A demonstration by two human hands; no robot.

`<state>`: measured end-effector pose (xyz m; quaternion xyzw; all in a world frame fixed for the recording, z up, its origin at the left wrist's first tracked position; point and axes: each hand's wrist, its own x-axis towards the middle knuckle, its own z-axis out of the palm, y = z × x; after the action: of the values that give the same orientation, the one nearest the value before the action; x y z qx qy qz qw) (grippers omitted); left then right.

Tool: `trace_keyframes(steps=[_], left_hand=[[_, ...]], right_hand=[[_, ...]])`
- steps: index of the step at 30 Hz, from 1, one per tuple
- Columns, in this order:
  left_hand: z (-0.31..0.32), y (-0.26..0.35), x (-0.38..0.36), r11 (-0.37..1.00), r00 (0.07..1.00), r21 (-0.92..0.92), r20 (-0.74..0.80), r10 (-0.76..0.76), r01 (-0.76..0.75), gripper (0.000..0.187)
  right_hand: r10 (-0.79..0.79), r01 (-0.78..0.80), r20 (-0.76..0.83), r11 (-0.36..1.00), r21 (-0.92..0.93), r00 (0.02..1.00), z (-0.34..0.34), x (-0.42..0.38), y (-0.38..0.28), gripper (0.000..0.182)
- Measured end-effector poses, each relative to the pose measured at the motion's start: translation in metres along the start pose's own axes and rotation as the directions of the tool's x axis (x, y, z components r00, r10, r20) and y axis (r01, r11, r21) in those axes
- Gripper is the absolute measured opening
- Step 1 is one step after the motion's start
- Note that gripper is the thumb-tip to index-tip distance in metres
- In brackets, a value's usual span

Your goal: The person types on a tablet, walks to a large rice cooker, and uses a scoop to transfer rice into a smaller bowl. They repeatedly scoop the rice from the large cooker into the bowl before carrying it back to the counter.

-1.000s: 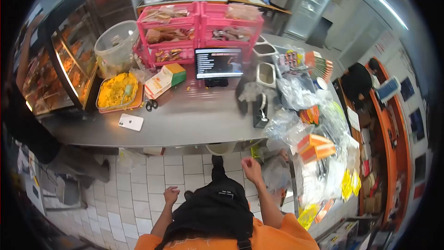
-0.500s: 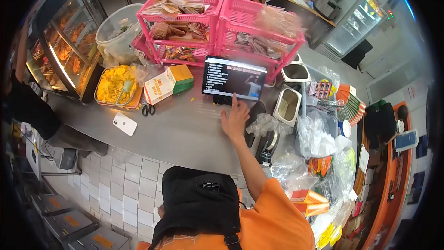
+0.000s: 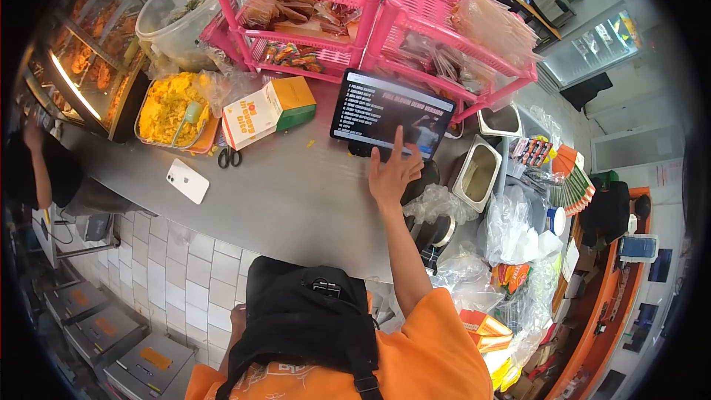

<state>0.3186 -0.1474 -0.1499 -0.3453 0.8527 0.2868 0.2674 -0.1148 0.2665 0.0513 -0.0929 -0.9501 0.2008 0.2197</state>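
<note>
My right hand [image 3: 392, 172] reaches over the steel counter [image 3: 296, 192] with fingers spread, and its index finger touches the lower part of a tablet screen [image 3: 391, 113] that stands propped against the pink racks. The screen shows a list of white text lines and a small picture. My left hand [image 3: 237, 318] is low by my side, mostly hidden behind a black bag [image 3: 311, 322] on my chest; only a small part shows. I wear an orange shirt.
Pink plastic racks [image 3: 370, 15] with packets stand behind the tablet. A tray of yellow food [image 3: 174, 107], a white and green box [image 3: 268, 110], scissors [image 3: 228, 157] and a white phone [image 3: 187, 181] lie left. Metal tubs [image 3: 480, 170] and plastic bags [image 3: 511, 233] crowd the right. Another person [image 3: 37, 170] stands far left.
My right hand rose from beside my body to the counter and onto the tablet screen. My view moved closer to the counter. My left hand dropped behind the bag.
</note>
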Motion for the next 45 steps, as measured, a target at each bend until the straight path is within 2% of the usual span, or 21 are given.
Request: trace_keyframes(steps=[1, 3, 4, 5, 7, 8, 10, 20, 22, 23, 25, 29, 31, 34, 35, 36, 37, 39, 41, 43, 45], left_hand=[[0.000, -0.005, 0.006, 1.000, 1.000, -0.001, 0.002, -0.001, 0.001, 0.020], [0.001, -0.010, 0.010, 0.979, 0.997, -0.198, -0.067, 0.023, -0.036, 0.022], [0.002, -0.011, 0.015, 0.981, 0.999, -0.186, -0.011, -0.052, 0.049, 0.021], [0.005, -0.010, 0.019, 0.982, 0.999, -0.186, -0.009, -0.049, 0.046, 0.021], [0.020, -0.025, 0.037, 0.999, 0.999, 0.024, -0.025, 0.030, -0.029, 0.022], [0.021, -0.029, 0.038, 0.999, 0.999, 0.024, -0.018, 0.028, -0.028, 0.022], [0.017, -0.016, 0.038, 1.000, 1.000, -0.006, -0.001, 0.012, -0.012, 0.022], [0.009, 0.003, 0.031, 0.998, 1.000, -0.063, -0.018, -0.022, 0.021, 0.022], [0.009, 0.003, 0.030, 0.997, 0.999, -0.067, -0.025, -0.027, 0.026, 0.022], [0.009, 0.004, 0.031, 0.998, 0.999, -0.064, -0.027, -0.028, 0.026, 0.022], [0.008, 0.004, 0.031, 0.998, 0.999, -0.061, -0.034, -0.031, 0.029, 0.022], [0.007, 0.007, 0.033, 0.998, 0.998, -0.063, -0.053, -0.030, 0.026, 0.022], [0.006, 0.007, 0.034, 0.998, 0.997, -0.056, -0.068, -0.032, 0.029, 0.022], [0.005, 0.012, 0.041, 1.000, 0.994, -0.023, -0.110, -0.013, 0.011, 0.023], [0.003, 0.014, 0.045, 1.000, 0.985, -0.011, -0.173, 0.018, -0.020, 0.023], [0.001, 0.024, 0.049, 0.999, 0.959, -0.010, -0.279, 0.042, -0.047, 0.023], [-0.007, 0.037, 0.049, 0.994, 0.896, -0.047, -0.440, 0.065, -0.096, 0.023], [-0.072, 0.164, 0.006, 0.949, 0.650, -0.205, -0.760, 0.000, -0.239, 0.020], [-0.103, 0.205, 0.011, 0.867, 0.619, -0.206, -0.772, 0.141, -0.455, 0.018], [-0.114, 0.245, 0.022, 0.712, 0.477, -0.076, -0.791, 0.384, -0.698, 0.017], [-0.122, 0.288, 0.029, 0.604, 0.414, 0.083, -0.655, 0.632, -0.793, 0.018]], right_hand=[[-0.003, 0.003, -0.005, 1.000, 0.002, 1.000, 0.001, 0.000, 0.001, 0.061], [-0.030, 0.029, -0.006, 0.998, -0.054, 1.000, 0.003, 0.001, 0.003, 0.062], [-0.057, 0.056, -0.011, 0.993, -0.107, 0.998, 0.004, 0.002, 0.004, 0.062], [-0.056, 0.054, -0.013, 0.992, -0.110, 0.998, 0.003, 0.002, 0.005, 0.062], [-0.075, 0.072, -0.047, 0.995, -0.069, 0.996, 0.003, 0.002, 0.005, 0.062], [-0.070, 0.067, -0.048, 0.995, -0.071, 0.996, 0.001, 0.000, 0.005, 0.062], [-0.032, 0.035, -0.057, 0.998, 0.049, 0.998, -0.002, -0.003, 0.004, 0.063], [-0.001, 0.023, -0.101, 0.977, 0.211, 0.995, 0.026, -0.032, 0.008, 0.068], [-0.064, 0.097, -0.186, 0.980, 0.174, 0.980, 0.036, -0.037, 0.013, 0.068], [-0.065, 0.098, -0.185, 0.980, 0.175, 0.981, 0.041, -0.039, 0.016, 0.068], [-0.165, 0.190, -0.221, 0.977, 0.095, 0.961, 0.043, -0.038, 0.016, 0.068], [-0.136, 0.157, -0.197, 0.983, 0.097, 0.971, 0.040, -0.028, 0.011, 0.068], [-0.033, 0.040, -0.109, 0.997, 0.067, 0.994, 0.032, -0.017, 0.004, 0.068], [-0.077, 0.078, -0.128, 0.997, -0.003, 0.989, 0.022, 0.000, -0.007, 0.068], [-0.072, 0.071, -0.130, 0.997, -0.009, 0.989, 0.021, 0.004, -0.009, 0.068], [-0.089, 0.087, -0.124, 0.996, -0.020, 0.988, 0.021, 0.009, -0.010, 0.068], [-0.107, 0.104, -0.117, 0.994, -0.031, 0.987, 0.021, 0.013, -0.011, 0.068], [-0.095, 0.103, -0.115, 0.993, 0.065, 0.989, 0.024, 0.017, -0.008, 0.067], [-0.107, 0.111, -0.113, 0.993, 0.029, 0.988, 0.022, 0.018, -0.008, 0.066], [-0.108, 0.112, -0.130, 0.993, 0.025, 0.986, 0.022, 0.017, -0.006, 0.066], [-0.103, 0.107, -0.144, 0.994, 0.025, 0.984, 0.020, 0.013, -0.005, 0.065]])
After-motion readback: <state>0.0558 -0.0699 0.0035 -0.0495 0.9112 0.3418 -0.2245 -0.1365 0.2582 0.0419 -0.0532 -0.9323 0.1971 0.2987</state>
